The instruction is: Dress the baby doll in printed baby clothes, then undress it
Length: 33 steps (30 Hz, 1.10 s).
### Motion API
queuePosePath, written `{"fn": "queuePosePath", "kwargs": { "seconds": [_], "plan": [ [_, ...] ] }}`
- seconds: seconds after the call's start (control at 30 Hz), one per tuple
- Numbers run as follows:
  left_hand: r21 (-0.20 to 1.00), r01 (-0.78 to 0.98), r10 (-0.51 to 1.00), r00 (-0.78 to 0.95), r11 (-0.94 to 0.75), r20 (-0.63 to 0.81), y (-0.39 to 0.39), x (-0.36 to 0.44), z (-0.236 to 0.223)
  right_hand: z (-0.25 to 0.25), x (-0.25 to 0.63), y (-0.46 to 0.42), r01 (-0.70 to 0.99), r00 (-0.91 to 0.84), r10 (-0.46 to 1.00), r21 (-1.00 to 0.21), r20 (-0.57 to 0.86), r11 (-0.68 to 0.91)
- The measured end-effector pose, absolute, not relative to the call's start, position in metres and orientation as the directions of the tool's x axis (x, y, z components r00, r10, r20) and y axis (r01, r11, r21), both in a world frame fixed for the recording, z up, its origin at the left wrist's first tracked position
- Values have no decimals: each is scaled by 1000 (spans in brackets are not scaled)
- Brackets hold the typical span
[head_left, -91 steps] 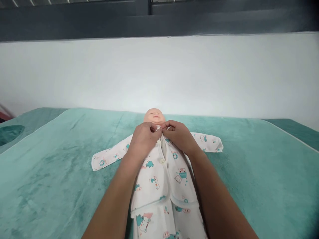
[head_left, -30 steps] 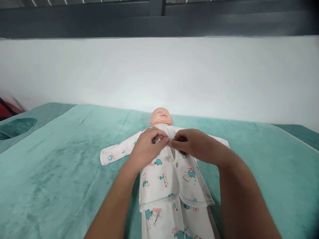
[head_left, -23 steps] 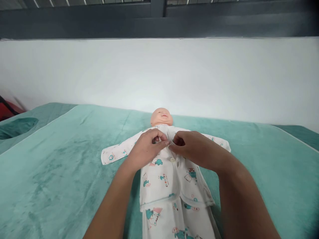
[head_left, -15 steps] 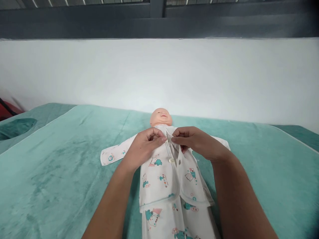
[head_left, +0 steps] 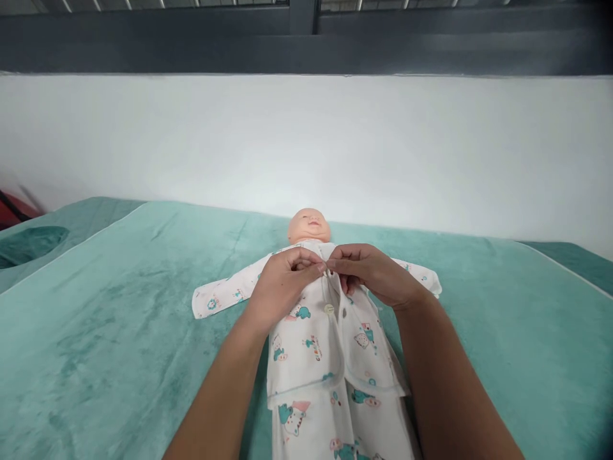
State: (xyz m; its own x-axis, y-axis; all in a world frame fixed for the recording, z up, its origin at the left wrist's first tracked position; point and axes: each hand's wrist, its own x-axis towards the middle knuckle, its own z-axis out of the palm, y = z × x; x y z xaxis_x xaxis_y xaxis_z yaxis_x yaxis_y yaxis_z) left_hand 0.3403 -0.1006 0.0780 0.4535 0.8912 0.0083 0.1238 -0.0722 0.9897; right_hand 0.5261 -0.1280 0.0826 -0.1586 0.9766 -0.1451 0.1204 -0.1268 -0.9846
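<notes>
A baby doll (head_left: pixel 309 226) lies on its back, dressed in a white baby jacket (head_left: pixel 299 364) printed with small teal and pink animals. My left hand (head_left: pixel 292 276) pinches one front edge of the jacket at the upper chest. Opposite it, my right hand (head_left: pixel 371 271) pinches the other front edge, and the fingertips of both hands nearly meet. Below them a pale button (head_left: pixel 329 309) sits unfastened, across from a buttonhole (head_left: pixel 343 312). What lies between my fingertips is mostly hidden. White printed trousers (head_left: pixel 311 434) show under the jacket's hem.
A teal plush cover (head_left: pixel 143 319) spreads under the doll. Behind it rises a white wall (head_left: pixel 306 140) with a dark frame (head_left: pixel 167 45) above. At the far left are a fold or hollow in the cover (head_left: pixel 33 245) and something red (head_left: pixel 12 211).
My hands have come closer together at the upper chest, bringing the two jacket edges together. The gap between the edges there has narrowed, and the doll's sleeve on the right shows more.
</notes>
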Motion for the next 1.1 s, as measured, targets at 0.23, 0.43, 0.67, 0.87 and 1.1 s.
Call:
{"fn": "queuePosePath", "kwargs": {
  "seconds": [0.23,0.43,0.67,0.87,1.1],
  "plan": [
    [957,228,863,503,-177,40,-99,334,77,87,522,-131,185,-156,977,-976,-147,-117],
    [984,146,855,519,-107,16,-97,330,80,89,520,-132,150,-184,976,-984,-118,-91],
    [997,66,878,479,-33,-3,-97,332,77,80,523,-128,58,-196,975,-994,-100,-90],
    [999,40,889,459,-10,-10,-97,335,73,77,524,-127,32,-202,976,-997,-79,-74],
    [1000,-3,883,469,7,-5,-96,335,71,77,527,-127,33,-233,968,-996,-91,-86]
  ]
}}
